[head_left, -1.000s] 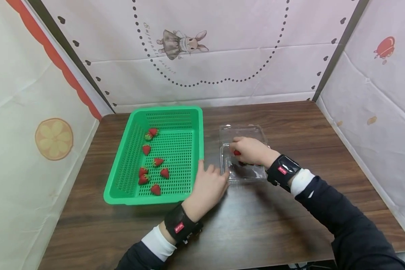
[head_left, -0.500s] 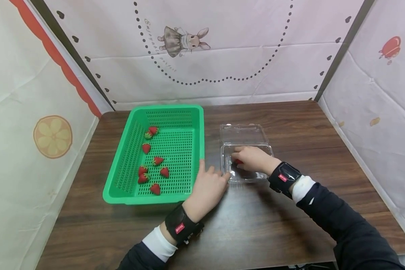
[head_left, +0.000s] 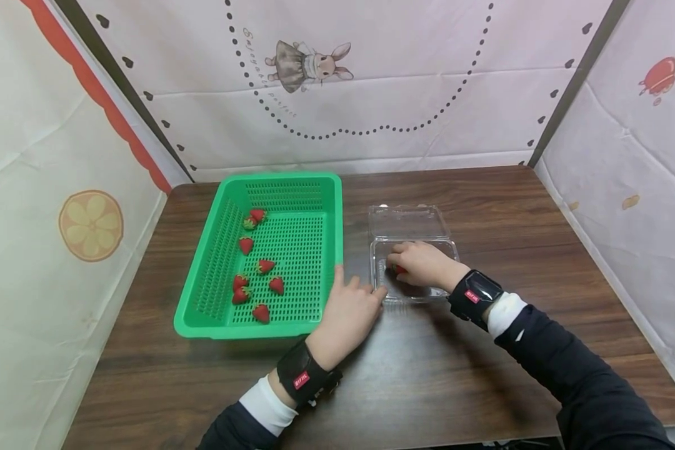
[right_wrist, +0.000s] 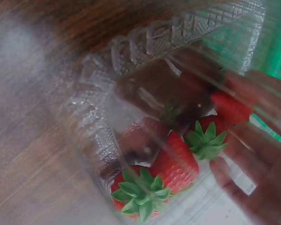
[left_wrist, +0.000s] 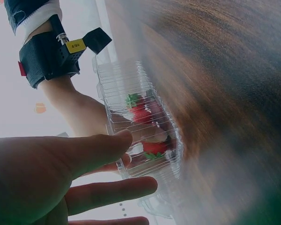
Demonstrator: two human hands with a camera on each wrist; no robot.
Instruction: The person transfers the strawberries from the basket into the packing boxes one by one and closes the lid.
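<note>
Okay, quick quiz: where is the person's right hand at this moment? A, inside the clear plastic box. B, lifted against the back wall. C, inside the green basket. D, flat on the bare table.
A: the right hand reaches into the clear plastic box with a strawberry under its fingers.

A green perforated basket (head_left: pixel 292 206) sits on the dark wooden table (head_left: pixel 484 387). Seven strawberries (head_left: pixel 246 245) lie scattered inside it (mostly toward its left side). A bunny-print backdrop (head_left: pixel 306 64) hangs behind.
</note>
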